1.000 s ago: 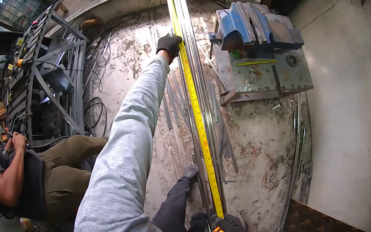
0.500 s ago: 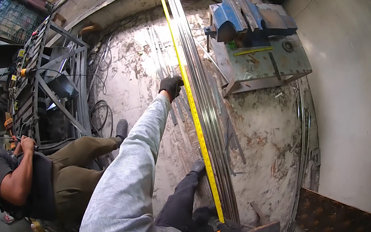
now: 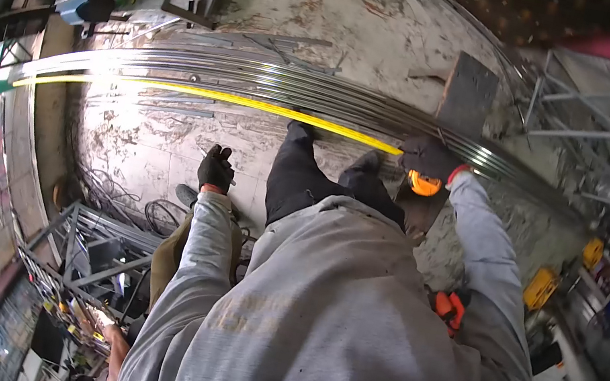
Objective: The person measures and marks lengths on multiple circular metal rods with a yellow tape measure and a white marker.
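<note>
Head view shows the gloved right hand (image 3: 427, 156) clenched around an orange tape measure (image 3: 425, 185), held at the right end of steel bars (image 3: 259, 78) lying on the floor (image 3: 167, 142). Its yellow blade (image 3: 215, 96) stretches left along them, apparently to gauge their length. The left hand (image 3: 216, 168) hovers empty, fingers loose, nearer than the blade.

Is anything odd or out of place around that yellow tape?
Nothing looks damaged. The yellow tape lies along the metal bars, drawn from the orange tape case gripped in the right hand. The left hand is off the tape, above the stained floor.
</note>
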`<action>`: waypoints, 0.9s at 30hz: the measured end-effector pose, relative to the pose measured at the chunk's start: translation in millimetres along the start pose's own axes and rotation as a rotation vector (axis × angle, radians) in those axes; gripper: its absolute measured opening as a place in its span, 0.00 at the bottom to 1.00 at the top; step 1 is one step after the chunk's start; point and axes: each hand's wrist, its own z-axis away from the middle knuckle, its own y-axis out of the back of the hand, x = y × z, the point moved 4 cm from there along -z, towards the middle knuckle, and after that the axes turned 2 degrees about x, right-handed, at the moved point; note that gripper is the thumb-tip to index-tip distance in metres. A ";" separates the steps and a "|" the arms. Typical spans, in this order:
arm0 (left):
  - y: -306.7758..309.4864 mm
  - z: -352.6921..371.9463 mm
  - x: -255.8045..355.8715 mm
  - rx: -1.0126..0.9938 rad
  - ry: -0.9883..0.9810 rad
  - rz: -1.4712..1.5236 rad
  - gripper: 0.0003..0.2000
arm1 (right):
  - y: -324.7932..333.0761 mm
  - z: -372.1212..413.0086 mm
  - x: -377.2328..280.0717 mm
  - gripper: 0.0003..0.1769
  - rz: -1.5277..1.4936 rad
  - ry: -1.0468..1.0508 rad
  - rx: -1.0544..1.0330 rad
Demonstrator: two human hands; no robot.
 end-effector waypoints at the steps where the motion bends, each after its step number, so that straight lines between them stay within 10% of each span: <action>1: -11.5 22.2 -13.1 0.039 -0.015 -0.099 0.09 | 8.5 7.3 13.5 0.14 0.046 -0.045 -0.001; 3: -29.7 53.9 -38.9 0.052 -0.015 -0.172 0.10 | 22.4 4.0 66.4 0.15 0.161 0.195 0.068; 13: -118.8 172.8 -111.3 0.003 -0.208 -0.465 0.16 | 56.3 69.2 162.7 0.18 0.221 0.097 0.173; 27: -190.5 181.1 -95.6 -0.110 -0.442 -0.376 0.33 | 48.2 101.0 159.6 0.17 0.234 0.097 0.179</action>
